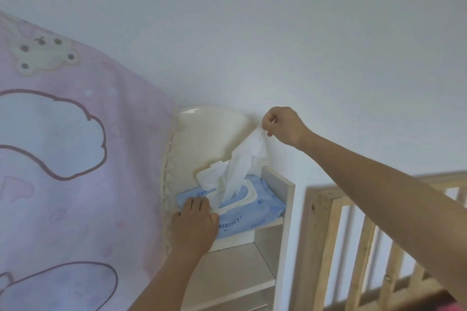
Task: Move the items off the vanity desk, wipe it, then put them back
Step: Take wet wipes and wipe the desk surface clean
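Head cam: one blue wipes pack on the shelf, one wipe half out, pinched in the right hand grip. Left hand presses flat on the pack, grip loose, hiding part of the label.

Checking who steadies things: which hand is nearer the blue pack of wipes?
Left. The left hand rests on the pack of wipes; the right hand is raised above it, pinching a wipe drawn from its opening.

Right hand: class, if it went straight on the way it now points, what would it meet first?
Probably the white wall: the right hand, pinching the wipe, points up and left, with nothing else showing on that line. Depth is unclear.
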Motion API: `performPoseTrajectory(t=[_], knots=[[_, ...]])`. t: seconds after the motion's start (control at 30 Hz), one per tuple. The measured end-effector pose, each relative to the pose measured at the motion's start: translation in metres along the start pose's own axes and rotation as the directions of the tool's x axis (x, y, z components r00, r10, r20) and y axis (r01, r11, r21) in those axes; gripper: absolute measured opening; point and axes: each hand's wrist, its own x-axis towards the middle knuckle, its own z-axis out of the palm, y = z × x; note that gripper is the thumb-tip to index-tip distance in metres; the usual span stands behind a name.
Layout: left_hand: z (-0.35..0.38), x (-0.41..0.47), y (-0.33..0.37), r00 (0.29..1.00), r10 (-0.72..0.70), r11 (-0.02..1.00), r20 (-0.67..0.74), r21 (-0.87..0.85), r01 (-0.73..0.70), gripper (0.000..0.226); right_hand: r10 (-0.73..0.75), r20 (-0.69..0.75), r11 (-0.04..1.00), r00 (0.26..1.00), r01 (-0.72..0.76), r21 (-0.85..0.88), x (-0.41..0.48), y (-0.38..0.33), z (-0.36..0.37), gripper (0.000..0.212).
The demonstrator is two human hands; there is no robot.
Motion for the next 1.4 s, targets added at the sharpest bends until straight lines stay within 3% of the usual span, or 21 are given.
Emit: performPoseTrajectory(t=[0.13,0.2,0.3,0.43,0.5,0.57,0.67,0.73,0.8,0.87,0.97,1.1,1.2,1.3,1.4], knots=[[0.001,-0.001,-0.002,0.999,0.030,0.999,0.033,0.012,-0.030,0.043,0.078,-0.073,0.964,0.994,-0.057,0.259,0.002,-0.006,-0.020,0.027],[0.003,-0.001,-0.004,0.998,0.047,0.999,0.041,0.009,-0.047,0.042,0.079,-0.011,0.954,0.997,-0.073,0.292,-0.002,-0.012,-0.032,0.026],[-0.002,-0.001,-0.003,0.991,0.053,0.999,0.122,-0.017,-0.052,0.048,0.036,-0.048,0.930,0.998,-0.016,0.367,-0.012,-0.023,-0.050,0.026],[-0.025,0.005,0.000,0.943,-0.145,0.947,0.299,-0.235,0.220,0.082,-0.031,0.040,0.977,0.999,0.022,0.210,-0.037,-0.039,-0.067,0.029],[-0.041,0.000,0.003,0.975,-0.047,0.921,0.218,-0.367,0.127,0.097,-0.037,0.148,0.998,0.988,0.028,0.061,-0.053,-0.041,-0.067,0.026],[-0.068,-0.009,0.018,0.982,0.066,0.803,0.178,-0.594,0.054,0.119,-0.044,0.250,0.998,0.967,0.052,-0.027,-0.068,-0.040,-0.064,0.017],[-0.094,-0.028,0.050,0.919,0.209,0.375,0.333,-0.896,0.239,0.112,-0.040,0.345,0.997,0.938,0.059,-0.044,-0.091,-0.038,-0.054,0.012],[-0.095,-0.044,0.059,0.874,0.233,0.176,0.426,-0.902,0.393,0.099,-0.033,0.390,0.999,0.920,0.030,0.015,-0.108,-0.037,-0.043,0.016],[-0.086,-0.063,0.058,0.778,0.302,0.103,0.550,-0.831,0.547,0.089,-0.036,0.409,0.993,0.912,-0.013,0.118,-0.123,-0.031,-0.028,0.022],[-0.079,-0.084,0.054,0.699,0.355,0.128,0.621,-0.773,0.621,0.072,-0.023,0.416,0.971,0.909,-0.079,0.226,-0.137,-0.020,-0.013,0.024],[-0.066,-0.106,0.045,0.693,0.345,0.185,0.633,-0.770,0.611,0.045,0.068,0.399,0.883,0.914,-0.241,0.402,-0.159,0.000,0.007,0.026],[-0.051,-0.123,0.045,0.697,0.201,0.366,0.689,-0.713,0.599,0.054,0.147,0.516,0.762,0.844,-0.429,0.485,-0.191,0.017,0.037,0.018],[-0.042,-0.134,0.048,0.648,0.236,0.363,0.724,-0.684,0.632,0.038,0.167,0.563,0.699,0.810,-0.499,0.511,-0.207,0.021,0.051,0.013],[-0.029,-0.150,0.046,0.598,0.180,0.386,0.781,-0.615,0.688,0.016,0.181,0.621,0.592,0.762,-0.589,0.550,-0.221,0.033,0.054,0.024],[-0.019,-0.165,0.039,0.550,0.195,0.314,0.812,-0.583,0.749,0.015,0.201,0.701,0.613,0.684,-0.646,0.454,-0.239,0.052,0.056,0.037]])
